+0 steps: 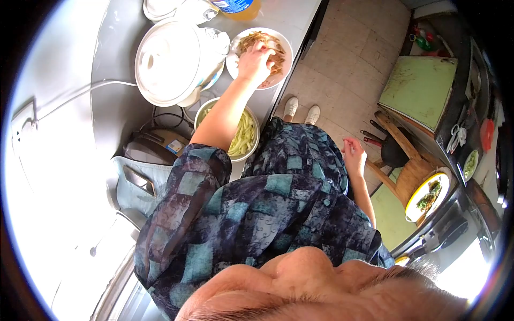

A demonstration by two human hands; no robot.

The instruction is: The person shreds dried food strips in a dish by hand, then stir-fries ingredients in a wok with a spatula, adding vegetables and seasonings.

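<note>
My left hand [256, 63] is down in a white bowl [289, 56] on the counter, its fingers curled into brownish strips of food [261, 38] that look like sliced meat. The fingertips are partly buried, so how much they grip is hidden. Beneath my left forearm stands a round bowl [256, 143] of pale green cut strips [243, 135], partly covered by the arm. My right hand [354, 155] hangs at my side over the floor, fingers loosely bent and apart, holding nothing.
A white lidded appliance [166, 61] stands left of the bowls, with a bottle of yellowish liquid [246, 10] beyond. Across the tiled floor [342, 64] are a green cabinet [417, 88], a wooden stool [415, 182], a dark pan [395, 150] and a yellow-rimmed plate of food [428, 197].
</note>
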